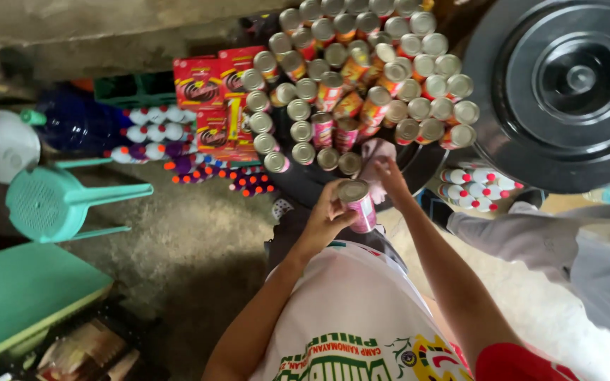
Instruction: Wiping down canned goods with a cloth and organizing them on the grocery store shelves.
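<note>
My left hand grips a pink-labelled tin can with a silver lid, held just in front of my body. Above it my right hand holds a pale pink cloth, close to the can and to the front row of tins. A large heap of similar tin cans with red, orange and pink labels lies stacked on a dark round surface ahead of me.
A big black round lid fills the upper right. Red cartons and white bottles with red caps lie left of the cans; more such bottles sit on the right. A green plastic stool lies tipped at left.
</note>
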